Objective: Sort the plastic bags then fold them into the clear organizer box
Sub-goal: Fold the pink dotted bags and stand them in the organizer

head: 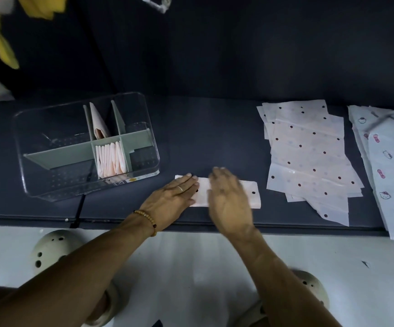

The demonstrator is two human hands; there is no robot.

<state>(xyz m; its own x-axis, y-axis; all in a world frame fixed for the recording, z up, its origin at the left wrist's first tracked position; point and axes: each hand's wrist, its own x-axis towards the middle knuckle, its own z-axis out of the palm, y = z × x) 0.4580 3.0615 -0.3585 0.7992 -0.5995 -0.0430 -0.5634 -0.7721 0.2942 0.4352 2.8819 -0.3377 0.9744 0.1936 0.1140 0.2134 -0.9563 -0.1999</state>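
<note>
A pale pink dotted plastic bag (250,193), folded into a long strip, lies near the front edge of the dark table. My left hand (173,197) presses flat on the strip's left end. My right hand (230,199), blurred, lies flat over its middle with fingers apart. The clear organizer box (152,128) stands to the left, with grey dividers. Several folded pink bags (110,160) stand in its front middle compartment, and one folded bag (98,125) leans in the compartment behind. A pile of flat dotted bags (309,156) lies to the right.
A pile of white cat-print bags (389,166) hangs over the table's right front edge. Yellow material (0,38) hangs at the upper left. The table's front edge (49,219) runs across, with a white floor and my pale shoes (49,249) below.
</note>
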